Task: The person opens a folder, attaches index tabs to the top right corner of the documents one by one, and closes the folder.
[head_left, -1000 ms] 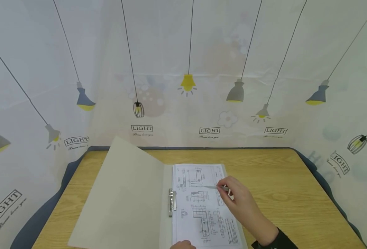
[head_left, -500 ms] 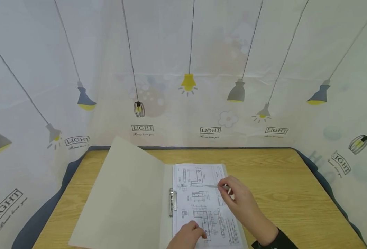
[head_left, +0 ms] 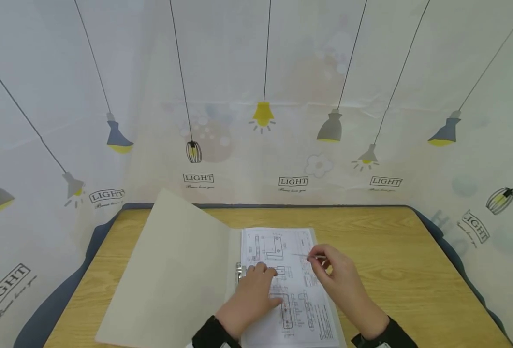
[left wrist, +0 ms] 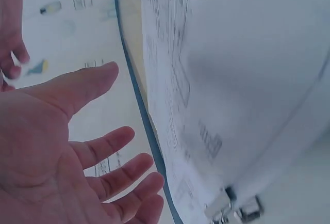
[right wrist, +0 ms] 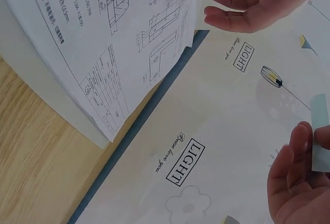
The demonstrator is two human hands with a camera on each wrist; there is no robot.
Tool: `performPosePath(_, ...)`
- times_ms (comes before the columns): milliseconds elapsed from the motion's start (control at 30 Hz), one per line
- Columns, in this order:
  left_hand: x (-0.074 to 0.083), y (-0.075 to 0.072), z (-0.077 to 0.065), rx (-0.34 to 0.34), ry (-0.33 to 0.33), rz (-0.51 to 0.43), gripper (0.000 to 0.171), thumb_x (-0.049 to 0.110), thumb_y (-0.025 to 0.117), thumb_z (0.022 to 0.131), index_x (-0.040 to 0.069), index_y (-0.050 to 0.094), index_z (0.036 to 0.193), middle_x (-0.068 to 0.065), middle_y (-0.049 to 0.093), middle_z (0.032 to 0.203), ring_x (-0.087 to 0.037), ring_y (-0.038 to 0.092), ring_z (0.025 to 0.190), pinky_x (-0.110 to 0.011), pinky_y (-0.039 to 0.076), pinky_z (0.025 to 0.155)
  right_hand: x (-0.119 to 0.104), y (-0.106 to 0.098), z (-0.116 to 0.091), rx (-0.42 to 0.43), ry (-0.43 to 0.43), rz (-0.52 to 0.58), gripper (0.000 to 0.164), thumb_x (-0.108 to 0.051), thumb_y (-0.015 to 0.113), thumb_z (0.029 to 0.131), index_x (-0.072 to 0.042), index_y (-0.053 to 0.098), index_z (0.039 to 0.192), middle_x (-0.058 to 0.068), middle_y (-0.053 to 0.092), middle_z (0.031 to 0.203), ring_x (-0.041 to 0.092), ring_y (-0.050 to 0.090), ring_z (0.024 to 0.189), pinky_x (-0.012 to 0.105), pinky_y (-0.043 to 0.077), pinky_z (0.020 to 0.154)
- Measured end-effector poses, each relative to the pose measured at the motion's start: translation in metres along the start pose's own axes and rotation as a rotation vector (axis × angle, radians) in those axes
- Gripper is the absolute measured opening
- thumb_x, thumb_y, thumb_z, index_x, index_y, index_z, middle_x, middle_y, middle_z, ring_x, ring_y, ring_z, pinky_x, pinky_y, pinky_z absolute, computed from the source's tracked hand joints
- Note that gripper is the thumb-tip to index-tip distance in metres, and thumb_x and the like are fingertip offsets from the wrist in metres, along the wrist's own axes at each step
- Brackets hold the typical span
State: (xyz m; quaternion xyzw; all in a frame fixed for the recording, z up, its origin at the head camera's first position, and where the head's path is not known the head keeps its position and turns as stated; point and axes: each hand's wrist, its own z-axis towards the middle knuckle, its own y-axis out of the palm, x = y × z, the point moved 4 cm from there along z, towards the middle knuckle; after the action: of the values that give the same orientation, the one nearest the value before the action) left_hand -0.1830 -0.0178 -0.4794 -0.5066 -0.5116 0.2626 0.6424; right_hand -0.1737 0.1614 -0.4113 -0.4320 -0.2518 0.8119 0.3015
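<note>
An open folder [head_left: 173, 280] lies on the table, with printed drawing sheets [head_left: 300, 319] in its right half. Over those sheets hangs my left hand [head_left: 254, 292], its fingers spread, holding nothing; the left wrist view shows the palm of this left hand [left wrist: 46, 152] apart from the paper. My right hand [head_left: 341, 275], at the sheets' right side, pinches a thin strip [head_left: 301, 254] between thumb and fingers. In the right wrist view the strip [right wrist: 319, 110] is flat and pale blue, like a paper tab. A metal clip [head_left: 238, 270] at the fold is partly covered by my left hand.
The wooden table [head_left: 413, 270] stretches to the right of the folder. A curtain or wall covering [head_left: 247, 58] printed with lamps surrounds it. The folder's cover [head_left: 165, 241] rises slightly at the left.
My left hand has come in from the bottom edge and moved up over the sheets, towards the clip. The right hand has shifted slightly, and the strip is now seen more edge-on.
</note>
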Motion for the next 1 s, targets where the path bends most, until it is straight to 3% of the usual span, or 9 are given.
performPosePath(167,-0.021,-0.006,0.019,0.033,-0.06,0.05,0.055,0.041,0.078,0.075,0.01,0.058,0.116,-0.008,0.055,0.108,-0.022,0.047,0.09,-0.037,0.044,0.075,0.003,-0.001,0.0,-0.005,0.013,-0.01,0.018,-0.002,0.07,0.082,-0.012,0.061,0.094,-0.008,0.063,0.084,0.001,0.054,0.074,0.021,0.049,0.062)
performPosePath(333,-0.044,-0.01,0.031,0.051,-0.145,0.039,0.047,0.036,0.082,0.072,0.01,0.058,0.104,-0.006,0.05,0.093,-0.022,0.042,0.083,-0.034,0.037,0.069,0.005,-0.001,0.0,-0.008,0.023,0.01,0.018,-0.002,0.07,0.082,-0.013,0.061,0.093,-0.008,0.062,0.083,0.001,0.054,0.074,0.022,0.049,0.062)
performPosePath(500,-0.07,-0.008,0.038,0.057,-0.204,0.121,0.05,0.043,0.082,0.069,0.01,0.056,0.096,-0.005,0.045,0.083,-0.022,0.042,0.075,-0.032,0.035,0.065,0.007,0.0,0.001,-0.041,0.037,0.037,0.018,-0.001,0.069,0.083,-0.014,0.061,0.093,-0.008,0.062,0.086,0.002,0.054,0.076,0.022,0.049,0.063)
performPosePath(633,-0.087,-0.004,0.042,0.025,-0.222,0.14,0.055,0.052,0.079,0.068,0.011,0.055,0.096,-0.005,0.045,0.082,-0.022,0.043,0.075,-0.033,0.036,0.065,0.012,0.002,0.001,-0.071,0.095,0.045,0.019,-0.001,0.07,0.081,-0.015,0.062,0.091,-0.006,0.063,0.088,0.005,0.054,0.078,0.024,0.05,0.065)
performPosePath(1000,-0.097,0.001,0.042,-0.047,-0.239,0.095,0.054,0.057,0.076,0.068,0.016,0.053,0.094,-0.005,0.046,0.085,-0.023,0.043,0.081,-0.038,0.038,0.068,0.045,0.015,0.001,-0.113,0.343,0.102,0.015,-0.014,0.08,0.075,-0.014,0.072,0.087,-0.001,0.071,0.089,0.01,0.063,0.076,0.02,0.051,0.067)
